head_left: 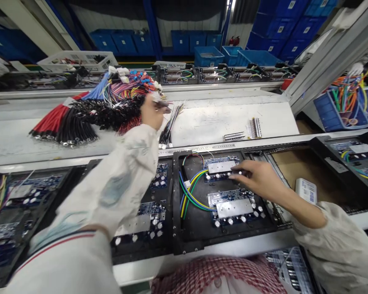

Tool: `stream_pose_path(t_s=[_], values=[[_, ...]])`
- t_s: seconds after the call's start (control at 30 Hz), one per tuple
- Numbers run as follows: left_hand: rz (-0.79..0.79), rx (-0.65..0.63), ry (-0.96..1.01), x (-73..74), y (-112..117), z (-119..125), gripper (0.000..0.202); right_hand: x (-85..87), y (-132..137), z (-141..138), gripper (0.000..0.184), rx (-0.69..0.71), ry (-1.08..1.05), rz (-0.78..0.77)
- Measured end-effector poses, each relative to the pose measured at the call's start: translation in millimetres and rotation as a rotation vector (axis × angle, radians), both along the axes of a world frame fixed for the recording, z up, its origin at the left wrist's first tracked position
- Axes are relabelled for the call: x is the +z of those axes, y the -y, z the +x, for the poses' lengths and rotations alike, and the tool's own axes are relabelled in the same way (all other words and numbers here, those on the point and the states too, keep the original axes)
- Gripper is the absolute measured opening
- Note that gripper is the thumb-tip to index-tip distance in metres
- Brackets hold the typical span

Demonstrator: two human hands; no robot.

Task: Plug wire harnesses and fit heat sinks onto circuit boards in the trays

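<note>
My right hand (260, 179) was over the black tray (196, 237) in front of me, thumb and forefinger a narrow gap apart at the right end of the far circuit board (221, 167); can't tell if they'd pinched anything. That tray had two boards, that one plus the near circuit board (234, 208), each with one silver plate, and blue, yellow and green wires (202, 207) curving off left. My left hand (152, 112) was way over on the far side, at the right end of one big wire harness pile (110, 104), fingers bent but too blurry to say if they held something. Just right lay one thin wire bundle (172, 122); farther right, two groups of metal strips (255, 128).
</note>
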State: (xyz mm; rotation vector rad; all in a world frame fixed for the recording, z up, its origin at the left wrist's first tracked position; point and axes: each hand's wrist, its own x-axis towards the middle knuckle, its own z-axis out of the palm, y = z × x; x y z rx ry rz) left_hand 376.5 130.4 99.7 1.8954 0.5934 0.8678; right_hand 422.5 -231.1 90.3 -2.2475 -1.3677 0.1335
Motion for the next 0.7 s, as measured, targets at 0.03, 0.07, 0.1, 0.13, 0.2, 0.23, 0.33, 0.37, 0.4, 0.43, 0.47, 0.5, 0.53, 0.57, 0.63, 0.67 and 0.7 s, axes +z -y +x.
stream_pose_path(t_s=[0.03, 0.07, 0.1, 0.13, 0.2, 0.23, 0.33, 0.37, 0.4, 0.43, 0.47, 0.5, 0.53, 0.57, 0.63, 0.67, 0.7], values=[[-0.042, 0.074, 0.091, 20.5, 16.1, -22.9, 0.019, 7.7, 19.1, -3.2, 0.02, 0.001, 0.0, 0.039], [-0.012, 0.077, 0.11, 40.1, 34.6, -49.6, 0.02, 14.8, 36.6, -7.4, 0.02, -0.006, -0.003, 0.076], [0.079, 0.106, 0.055, 56.7, 54.9, -78.2, 0.018, 20.7, 51.3, -12.5, 0.02, -0.025, -0.016, 0.105], [0.221, 0.145, -0.021, 68.3, 76.6, -106.3, 0.018, 25.1, 62.2, -18.4, 0.02, -0.054, -0.043, 0.126], [0.297, -0.016, -0.162, 71.3, 121.6, -150.3, 0.017, 27.4, 69.2, -31.6, 0.021, -0.072, -0.151, 0.137], [0.183, -0.212, -0.22, 62.3, 143.7, -162.7, 0.018, 24.6, 65.3, -38.6, 0.022, -0.031, -0.23, 0.124], [-0.411, -0.465, -0.173, 7.8, 197.1, -162.7, 0.025, 2.5, 34.6, -61.2, 0.024, 0.229, -0.478, 0.023], [-0.534, -0.455, -0.122, -12.5, 207.8, -155.8, 0.028, -7.3, 22.8, -68.4, 0.024, 0.279, -0.542, -0.009], [-0.603, -0.438, -0.082, -30.3, 214.4, -148.8, 0.029, -16.8, 12.4, -74.7, 0.024, 0.296, -0.605, -0.033], [-0.64, -0.429, -0.056, -44.4, 217.6, -143.0, 0.03, -25.3, 4.1, -79.5, 0.024, 0.287, -0.664, -0.051], [-0.652, -0.42, -0.035, -54.1, 218.1, -139.2, 0.03, -32.1, -1.9, -82.5, 0.024, 0.262, -0.717, -0.058], [-0.653, -0.416, -0.023, -59.9, 216.9, -137.4, 0.029, -37.0, -5.5, -83.7, 0.025, 0.237, -0.761, -0.06], [-0.65, -0.414, -0.011, -62.5, 214.7, -137.4, 0.029, -40.1, -7.5, -83.3, 0.025, 0.224, -0.791, -0.063], [-0.65, -0.414, 0.002, -63.0, 212.3, -138.4, 0.029, -41.7, -8.3, -81.8, 0.026, 0.217, -0.803, -0.063], [-0.652, -0.425, 0.022, -62.0, 208.4, -141.5, 0.031, -42.5, -9.0, -77.3, 0.029, 0.214, -0.788, -0.054], [-0.651, -0.437, 0.026, -61.9, 207.3, -142.5, 0.032, -42.7, -9.9, -75.2, 0.03, 0.214, -0.773, -0.048], [-0.648, -0.451, 0.026, -62.4, 206.7, -143.1, 0.034, -43.0, -11.3, -73.6, 0.031, 0.212, -0.763, -0.042]])
